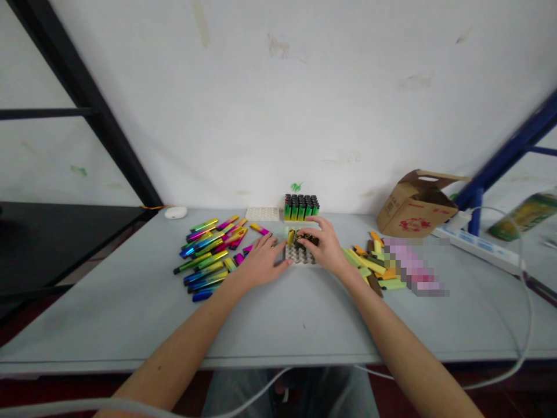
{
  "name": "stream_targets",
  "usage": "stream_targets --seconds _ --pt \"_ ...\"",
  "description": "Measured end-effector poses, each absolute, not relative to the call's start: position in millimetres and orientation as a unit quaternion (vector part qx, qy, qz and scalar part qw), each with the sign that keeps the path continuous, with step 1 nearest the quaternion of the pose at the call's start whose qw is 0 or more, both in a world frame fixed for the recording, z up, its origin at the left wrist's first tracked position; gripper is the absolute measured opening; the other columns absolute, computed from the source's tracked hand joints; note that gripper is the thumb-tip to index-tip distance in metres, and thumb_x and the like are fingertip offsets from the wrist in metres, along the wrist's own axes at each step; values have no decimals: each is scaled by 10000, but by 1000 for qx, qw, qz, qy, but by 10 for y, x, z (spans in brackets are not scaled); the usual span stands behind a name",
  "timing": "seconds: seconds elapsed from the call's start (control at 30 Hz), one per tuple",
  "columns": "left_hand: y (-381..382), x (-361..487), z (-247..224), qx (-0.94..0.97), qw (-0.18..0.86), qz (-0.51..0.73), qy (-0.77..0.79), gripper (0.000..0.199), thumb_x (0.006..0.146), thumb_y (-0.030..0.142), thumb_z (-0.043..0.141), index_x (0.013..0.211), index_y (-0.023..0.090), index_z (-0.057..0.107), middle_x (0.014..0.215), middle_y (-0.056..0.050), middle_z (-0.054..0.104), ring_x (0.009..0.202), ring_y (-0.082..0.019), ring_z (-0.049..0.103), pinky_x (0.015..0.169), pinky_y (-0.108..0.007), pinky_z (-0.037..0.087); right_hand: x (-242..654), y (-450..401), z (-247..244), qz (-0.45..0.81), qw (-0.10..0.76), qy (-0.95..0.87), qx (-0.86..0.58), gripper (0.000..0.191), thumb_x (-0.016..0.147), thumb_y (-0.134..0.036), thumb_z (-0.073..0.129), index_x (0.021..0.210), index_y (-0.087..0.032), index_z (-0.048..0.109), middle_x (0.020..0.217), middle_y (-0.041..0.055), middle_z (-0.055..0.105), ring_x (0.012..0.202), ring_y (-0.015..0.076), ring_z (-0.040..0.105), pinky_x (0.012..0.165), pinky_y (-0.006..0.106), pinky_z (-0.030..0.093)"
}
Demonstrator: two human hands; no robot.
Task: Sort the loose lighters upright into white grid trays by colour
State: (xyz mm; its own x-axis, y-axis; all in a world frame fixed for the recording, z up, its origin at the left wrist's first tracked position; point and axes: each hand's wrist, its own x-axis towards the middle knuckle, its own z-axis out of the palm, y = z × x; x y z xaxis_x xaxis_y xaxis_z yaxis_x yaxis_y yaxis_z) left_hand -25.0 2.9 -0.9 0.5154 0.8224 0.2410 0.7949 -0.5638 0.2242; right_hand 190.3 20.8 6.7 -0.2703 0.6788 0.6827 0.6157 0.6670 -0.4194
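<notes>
A white tray with holes (pixel 300 255) lies in the middle of the table, with a few dark and gold lighters (pixel 290 237) upright in its back part. My left hand (pixel 264 261) rests palm down at the tray's left side, fingers spread, holding nothing. Over the tray, my right hand (pixel 326 247) has its thumb and fingers bent together around a dark lighter (pixel 310 238), partly hidden by the fingers. To the left spreads a pile of shiny multicoloured lighters (pixel 211 255). Yellow, orange and brown lighters (pixel 374 264) lie loose to the right.
Behind stands a tray filled with green-and-yellow lighters (pixel 301 208), beside a bare white tray (pixel 262 214). An open cardboard box (pixel 415 203) and a white power strip (pixel 483 249) with cables are at the right. A white case (pixel 176 213) sits back left.
</notes>
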Motion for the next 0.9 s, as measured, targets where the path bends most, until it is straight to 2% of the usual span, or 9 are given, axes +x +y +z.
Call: stream_targets --seconds 0.2,0.37,0.5,0.67,0.77,0.9 --pt "29 -250 -9 871 35 153 466 522 918 499 441 1330 184 501 1297 -151 542 1349 -350 371 1123 -520 300 1875 221 33 57 453 -799 -391 154 872 -289 624 984 -243 720 1232 98 574 1193 254 497 1056 460 374" --pt "36 -259 -26 870 34 157 466 526 917 504 442 1335 190 496 1305 -150 538 1351 -350 370 1117 -521 305 1927 223 43 17 444 -784 -434 157 864 -305 621 953 -253 740 1219 98 579 1186 275 487 1040 490 384" --pt "43 -264 -43 870 31 159 465 545 921 514 425 1342 174 493 1310 -155 535 1352 -345 370 1125 -506 295 1961 169 79 -12 435 -792 -428 239 859 -304 609 1061 -233 716 1265 123 546 1204 282 478 1040 493 390" --pt "47 -267 -49 871 35 166 461 546 924 523 414 1349 187 487 1315 -154 537 1353 -340 369 1121 -512 299 2008 129 129 -3 402 -819 -411 248 858 -297 596 1073 -248 708 1250 113 561 1186 277 500 1024 487 407" --pt "46 -268 -44 870 33 162 464 557 921 539 413 1361 202 473 1317 -135 536 1357 -334 367 1123 -505 300 2127 131 164 23 382 -818 -430 454 808 -369 662 1236 -226 614 1301 133 548 1223 300 487 1052 506 379" --pt "47 -270 -40 871 36 159 462 572 922 532 412 1372 183 465 1335 -145 522 1361 -340 360 1128 -499 302 2361 124 168 114 313 -807 -487 969 654 -493 785 1453 -151 357 1337 191 538 1239 340 498 1054 520 371"
